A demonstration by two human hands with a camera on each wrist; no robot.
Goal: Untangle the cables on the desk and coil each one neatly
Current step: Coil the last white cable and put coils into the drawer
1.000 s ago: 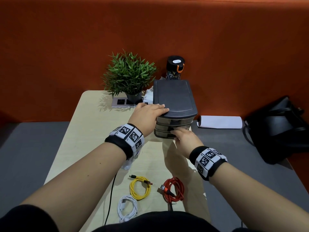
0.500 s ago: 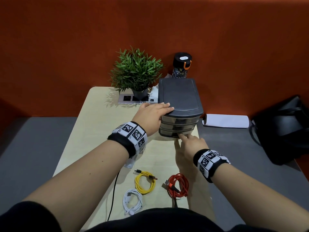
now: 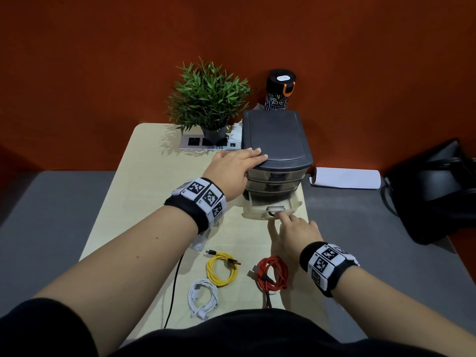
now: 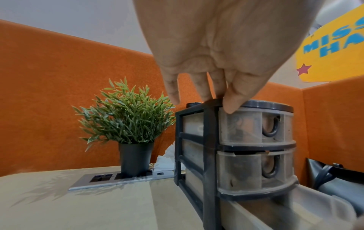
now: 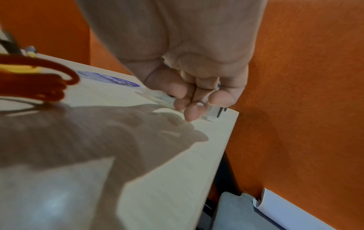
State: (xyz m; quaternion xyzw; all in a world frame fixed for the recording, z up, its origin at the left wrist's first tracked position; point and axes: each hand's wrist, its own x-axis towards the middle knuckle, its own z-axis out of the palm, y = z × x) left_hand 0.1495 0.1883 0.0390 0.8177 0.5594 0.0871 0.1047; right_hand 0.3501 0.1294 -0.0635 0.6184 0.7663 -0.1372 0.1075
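Observation:
Three coiled cables lie near the front of the desk (image 3: 144, 191): a yellow cable (image 3: 209, 270), a white cable (image 3: 196, 292) and a red cable (image 3: 282, 273), the red one also showing blurred in the right wrist view (image 5: 49, 77). Behind them stands a dark drawer unit (image 3: 275, 140) (image 4: 246, 127). My left hand (image 3: 235, 167) (image 4: 206, 90) lies flat on its top front-left corner, the thumb over the edge. My right hand (image 3: 286, 222) (image 5: 197, 101) pinches the handle of the translucent bottom drawer (image 3: 257, 212) (image 4: 315, 207), which stands partly pulled out.
A potted plant (image 3: 208, 104) stands on a socket strip (image 3: 198, 143) at the back, a dark bottle (image 3: 279, 94) behind the unit. Right of the desk lie a white paper roll (image 3: 345, 177) and a black bag (image 3: 432, 191). A thin black cord (image 3: 176, 279) runs off the front edge.
The bottom drawer has slid out toward me, drawn by my right hand, which moved back with it. My left hand has stayed on the unit's top.

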